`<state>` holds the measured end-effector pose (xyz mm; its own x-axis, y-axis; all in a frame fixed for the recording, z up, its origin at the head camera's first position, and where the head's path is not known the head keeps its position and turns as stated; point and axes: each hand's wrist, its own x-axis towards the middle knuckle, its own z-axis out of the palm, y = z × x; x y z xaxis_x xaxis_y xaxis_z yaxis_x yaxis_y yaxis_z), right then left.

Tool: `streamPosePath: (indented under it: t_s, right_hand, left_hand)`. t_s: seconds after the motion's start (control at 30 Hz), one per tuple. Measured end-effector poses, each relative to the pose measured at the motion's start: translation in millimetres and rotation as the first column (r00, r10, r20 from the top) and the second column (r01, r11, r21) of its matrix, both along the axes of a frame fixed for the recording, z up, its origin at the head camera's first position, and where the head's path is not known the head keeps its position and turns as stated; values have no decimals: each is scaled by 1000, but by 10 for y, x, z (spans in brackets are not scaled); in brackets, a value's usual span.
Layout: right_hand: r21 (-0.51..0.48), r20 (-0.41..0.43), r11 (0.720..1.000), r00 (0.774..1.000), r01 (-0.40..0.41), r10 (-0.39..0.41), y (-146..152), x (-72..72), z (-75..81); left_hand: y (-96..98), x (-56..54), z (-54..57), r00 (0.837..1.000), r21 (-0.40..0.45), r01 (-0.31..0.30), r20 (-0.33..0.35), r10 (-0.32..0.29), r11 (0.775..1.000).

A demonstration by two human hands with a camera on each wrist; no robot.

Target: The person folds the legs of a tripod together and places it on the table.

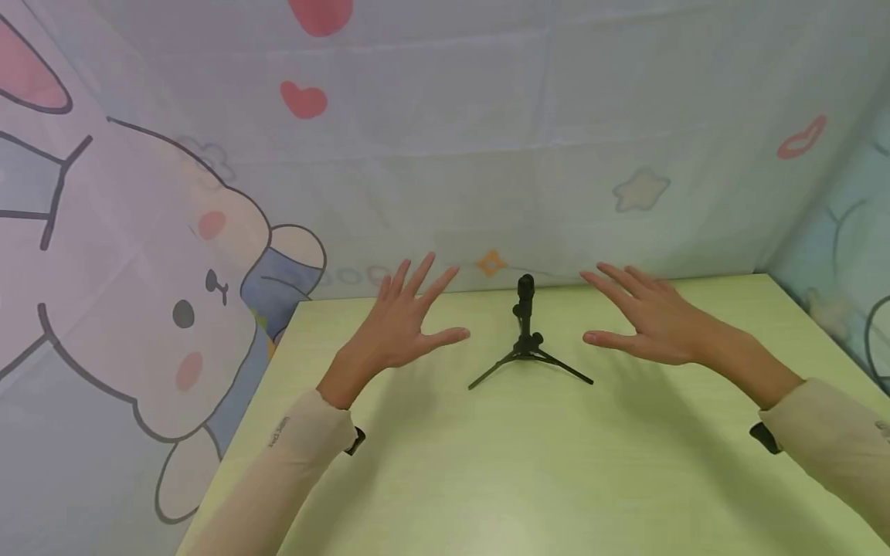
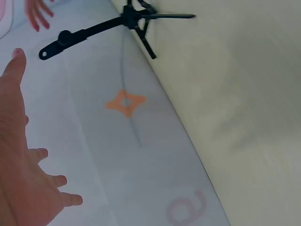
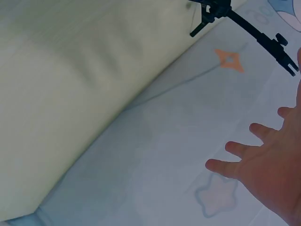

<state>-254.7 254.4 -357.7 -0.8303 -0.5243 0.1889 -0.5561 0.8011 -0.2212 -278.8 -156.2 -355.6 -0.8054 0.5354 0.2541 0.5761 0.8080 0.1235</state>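
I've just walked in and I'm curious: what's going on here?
A person holds out their left hand and right hand, fingers spread, on either side of a small black tripod stand. Neither has it in its grip. The stand is upright on the pale green table, before a patterned cloth.

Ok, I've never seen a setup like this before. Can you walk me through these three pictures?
No robot here: each grip is a person's bare hand, a left hand and a right hand. The widest picture is taken from the head, looking forward and down; the others are taken from the left and right wrists, each showing that hand close up. A small black tripod stand is on the yellow-green table, before a printed cloth backdrop. The hands flank it with fingers spread, holding nothing.
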Motion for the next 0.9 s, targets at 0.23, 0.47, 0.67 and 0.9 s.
streamPosePath:
  t_s: [0.23,0.47,0.67,0.9]
  right_hand:
    - [-135,2,989,998,-60,61,-111,-82,-77]
    - [-204,57,978,997,-46,58,-223,-157,-243]
    - [-277,86,960,994,-42,68,-279,-223,-468]
    - [-321,126,945,987,-59,104,-375,-271,-716]
  left_hand:
    - [219,-54,-2,995,234,96,-30,-91,967]
    - [465,-98,-94,985,491,172,-71,-158,854]
    - [708,-163,-199,962,619,267,-134,-236,739]
    - [954,-203,-342,960,698,237,-61,-274,676]
